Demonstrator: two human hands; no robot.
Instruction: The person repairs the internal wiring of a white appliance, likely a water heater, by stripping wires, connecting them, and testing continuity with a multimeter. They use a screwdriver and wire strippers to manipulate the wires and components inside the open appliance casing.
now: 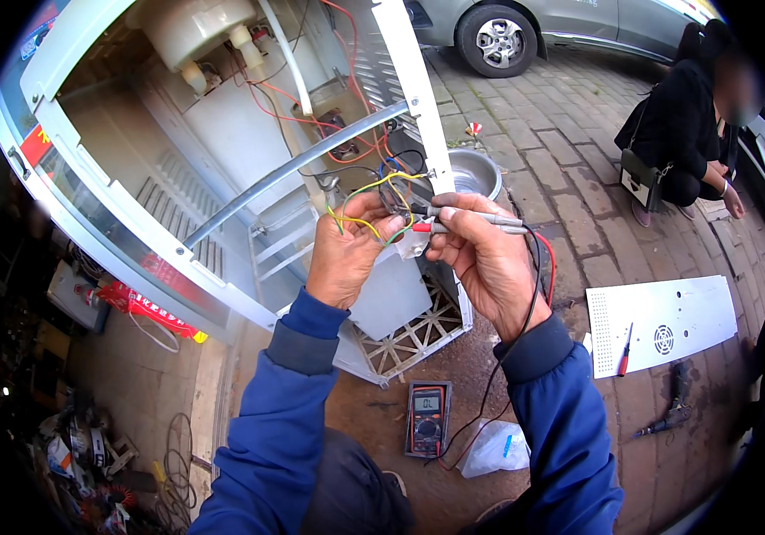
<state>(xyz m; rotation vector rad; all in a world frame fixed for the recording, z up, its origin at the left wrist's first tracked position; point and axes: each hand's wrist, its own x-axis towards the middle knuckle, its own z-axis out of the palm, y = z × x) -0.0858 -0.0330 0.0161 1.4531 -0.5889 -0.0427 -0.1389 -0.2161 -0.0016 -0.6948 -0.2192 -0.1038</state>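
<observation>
My left hand (347, 245) is closed in a pinch on yellow-green wires (363, 220) and a small dark part whose kind I cannot make out. Close beside it, my right hand (487, 254) grips two multimeter probes (498, 220) together, their grey handles side by side. The probe tips point left at the dark part; whether they touch it I cannot tell. Red and black leads run from the probes toward a multimeter (427, 419) lying face up on the ground. The wires come from an opened white appliance cabinet (418, 98) with loose red wires (289, 116) inside.
A metal bar (298, 174) crosses the cabinet opening. Behind my right hand stands a metal basin (476, 171). On the paving to the right lie a white panel (703, 308), a red-handled screwdriver (623, 361) and a drill (675, 410). A plastic bag (497, 448) is near the multimeter. A person (668, 125) squats beyond.
</observation>
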